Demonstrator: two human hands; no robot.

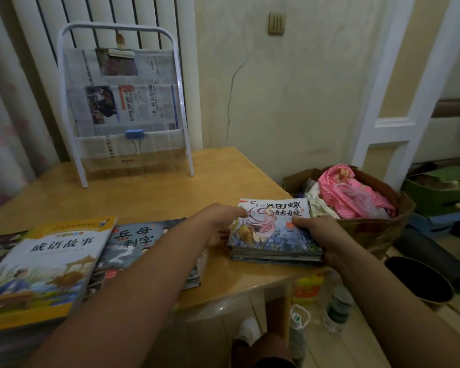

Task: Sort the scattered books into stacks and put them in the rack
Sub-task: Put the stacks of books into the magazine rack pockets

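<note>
A stack of thin picture books (272,235) lies near the right edge of the wooden table (170,192). My left hand (219,221) holds its left side and my right hand (316,232) grips its right side, thumb on the top cover. To the left lie a dark picture book (136,243) partly under my left forearm and a yellow-edged book (45,266) on a thicker pile. A white metal rack (122,102) lined with newspaper stands at the back of the table.
Beyond the table's right edge sits a cardboard box (377,229) full of pink cloth. A black bin (420,282) and bottles (337,306) stand on the floor. A curtain (6,102) hangs at the left.
</note>
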